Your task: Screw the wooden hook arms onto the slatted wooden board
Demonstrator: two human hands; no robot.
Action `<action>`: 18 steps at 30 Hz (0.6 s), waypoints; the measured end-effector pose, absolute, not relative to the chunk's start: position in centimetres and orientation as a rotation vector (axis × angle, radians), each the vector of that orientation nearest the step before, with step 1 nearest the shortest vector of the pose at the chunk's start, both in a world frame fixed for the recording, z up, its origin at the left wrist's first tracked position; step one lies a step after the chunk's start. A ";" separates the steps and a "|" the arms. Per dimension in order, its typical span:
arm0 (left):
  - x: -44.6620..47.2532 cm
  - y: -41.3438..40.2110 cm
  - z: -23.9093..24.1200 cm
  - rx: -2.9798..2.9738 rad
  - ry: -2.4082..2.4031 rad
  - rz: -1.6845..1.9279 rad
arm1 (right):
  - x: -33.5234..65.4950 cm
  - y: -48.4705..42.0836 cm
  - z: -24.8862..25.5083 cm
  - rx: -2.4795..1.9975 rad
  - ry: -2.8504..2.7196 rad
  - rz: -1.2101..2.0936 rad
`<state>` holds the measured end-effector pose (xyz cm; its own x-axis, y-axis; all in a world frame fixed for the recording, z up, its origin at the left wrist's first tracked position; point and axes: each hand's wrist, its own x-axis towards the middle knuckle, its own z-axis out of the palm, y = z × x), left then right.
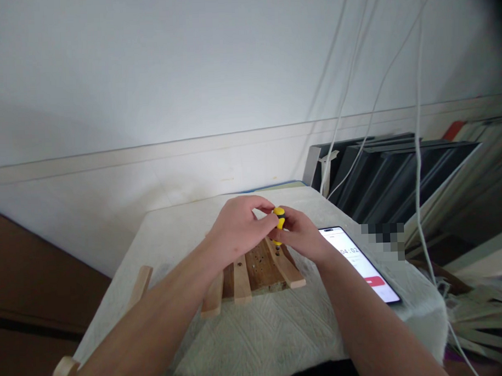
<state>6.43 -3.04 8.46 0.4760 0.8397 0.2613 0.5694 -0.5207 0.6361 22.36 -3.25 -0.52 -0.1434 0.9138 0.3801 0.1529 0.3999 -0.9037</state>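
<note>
A small screwdriver with a yellow and black handle (279, 215) stands upright over a brown wooden board (260, 267). My right hand (302, 235) is closed round the handle. My left hand (237, 228) pinches the handle's top from the left side. The tip meets a light wooden slat (287, 268) lying across the board, near several small holes. Two more light slats (241, 279) rest on the board's left half, partly under my left forearm.
A phone (364, 263) with a lit timer screen lies right of the board on the white-cloth table (272, 335). Loose slats (141, 285) lie at the table's left edge. Dark panels (394, 177) lean by the wall; white cables (417, 149) hang at right.
</note>
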 end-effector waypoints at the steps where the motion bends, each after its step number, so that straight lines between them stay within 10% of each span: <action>1: 6.4 -3.1 8.6 2.233 1.178 0.813 | 22.3 -3.3 -0.5 -0.968 -1.538 0.905; 18: 5.2 -3.1 10.4 1.657 1.171 1.311 | 22.2 -2.8 0.4 -0.698 -0.650 1.154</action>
